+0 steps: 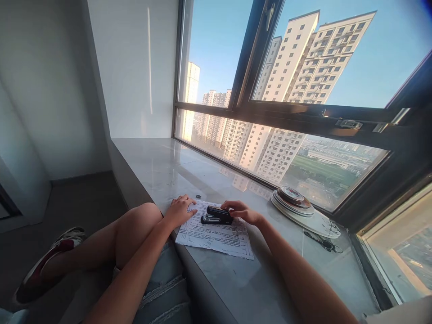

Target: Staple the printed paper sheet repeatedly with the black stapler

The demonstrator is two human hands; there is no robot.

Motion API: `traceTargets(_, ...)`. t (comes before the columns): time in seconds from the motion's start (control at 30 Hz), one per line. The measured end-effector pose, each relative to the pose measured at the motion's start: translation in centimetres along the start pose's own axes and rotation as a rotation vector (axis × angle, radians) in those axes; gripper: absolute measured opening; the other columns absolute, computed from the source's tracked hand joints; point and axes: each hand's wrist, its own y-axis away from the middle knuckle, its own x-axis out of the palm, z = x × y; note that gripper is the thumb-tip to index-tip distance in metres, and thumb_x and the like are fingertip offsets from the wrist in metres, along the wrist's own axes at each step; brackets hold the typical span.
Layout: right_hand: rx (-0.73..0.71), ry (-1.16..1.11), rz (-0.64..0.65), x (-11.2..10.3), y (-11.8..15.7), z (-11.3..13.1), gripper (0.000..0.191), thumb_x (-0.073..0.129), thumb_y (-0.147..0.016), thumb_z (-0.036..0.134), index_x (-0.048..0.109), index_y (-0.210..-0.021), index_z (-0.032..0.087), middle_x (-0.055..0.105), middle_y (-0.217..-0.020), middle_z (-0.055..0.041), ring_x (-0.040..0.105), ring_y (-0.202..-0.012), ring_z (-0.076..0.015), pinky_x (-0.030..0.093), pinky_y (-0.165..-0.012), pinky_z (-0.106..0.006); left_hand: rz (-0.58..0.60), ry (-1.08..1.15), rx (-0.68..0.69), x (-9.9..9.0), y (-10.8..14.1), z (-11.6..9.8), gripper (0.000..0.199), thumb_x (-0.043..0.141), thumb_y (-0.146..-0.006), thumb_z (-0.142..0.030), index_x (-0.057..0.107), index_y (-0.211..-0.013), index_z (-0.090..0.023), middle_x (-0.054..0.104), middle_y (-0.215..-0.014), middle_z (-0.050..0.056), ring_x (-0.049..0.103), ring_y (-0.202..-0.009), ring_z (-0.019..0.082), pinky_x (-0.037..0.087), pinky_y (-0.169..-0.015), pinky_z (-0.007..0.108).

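A black stapler (218,215) rests on a printed sheet of paper (216,238) on the grey marble sill. My right hand (243,212) is closed on the stapler's rear end, thumb and fingers at its sides. On the paper's upper left corner lies my left hand (180,211), its fingers spread and holding nothing. Just beyond the paper's top edge is a small dark strip (198,196), perhaps staples. A few tiny staple-like bits lie on the sheet.
Stacked round plates or mats (303,211) sit at the right by the window frame (290,108). Keys (326,243) on a dark fob lie in front of them. The sill's front edge (199,274) runs beside my legs.
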Motion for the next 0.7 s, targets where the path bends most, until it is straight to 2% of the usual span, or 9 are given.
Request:
traceTargets(0.23,0.144,-0.209,0.051,-0.79,0.21,-1.11,0.04,0.07,-0.076,0.037,0.067,-0.112,0.018,0.062,-0.093,-0.0034,0.052,-0.074,-0.0149,0.037,-0.063,-0.025,0.009,0.002,-0.004,-0.38,-0.03,-0.48,0.03,0.061,-0.09,-0.041,0.068,-0.116,-0.028,0.063,-0.115,0.007,0.056,-0.115,0.028,0.04,-0.1,0.042)
traceTargets(0.37,0.145,-0.203,0.112,-1.01,0.27,-0.58,0.047,0.072,-0.079,0.041,0.065,-0.119,0.017,0.064,-0.095,-0.0043,0.053,-0.078,-0.0154,0.038,-0.067,-0.026,0.021,0.002,-0.013,-0.29,-0.06,-0.42,0.03,0.06,-0.09,-0.041,0.068,-0.117,-0.027,0.063,-0.117,0.007,0.055,-0.115,0.028,0.039,-0.1,0.042)
traceTargets(0.47,0.145,-0.224,0.126,-1.08,0.36,-0.41,0.051,0.074,-0.079,0.046,0.063,-0.12,0.017,0.064,-0.098,-0.0052,0.055,-0.083,-0.0169,0.041,-0.072,-0.027,0.024,0.002,-0.026,-0.05,-0.15,-0.15,0.028,0.052,-0.095,-0.035,0.068,-0.117,-0.027,0.063,-0.117,0.007,0.055,-0.115,0.027,0.039,-0.1,0.041)
traceTargets(0.57,0.176,-0.204,0.12,-1.07,0.37,-0.47,0.055,0.076,-0.077,0.051,0.062,-0.119,0.018,0.065,-0.098,-0.0055,0.056,-0.085,-0.0185,0.043,-0.074,-0.028,0.034,0.017,-0.037,0.16,-0.27,0.13,0.034,0.039,-0.101,-0.032,0.068,-0.118,-0.028,0.063,-0.115,0.007,0.056,-0.113,0.025,0.04,-0.098,0.04)
traceTargets(0.7,0.155,-0.205,0.13,-1.06,0.3,-0.49,0.055,0.076,-0.077,0.052,0.061,-0.117,0.018,0.065,-0.099,-0.0055,0.057,-0.085,-0.018,0.042,-0.075,-0.028,0.03,0.036,-0.045,0.27,-0.4,0.23,0.047,0.027,-0.104,-0.046,0.07,-0.114,-0.028,0.064,-0.112,0.007,0.056,-0.111,0.025,0.039,-0.098,0.04)
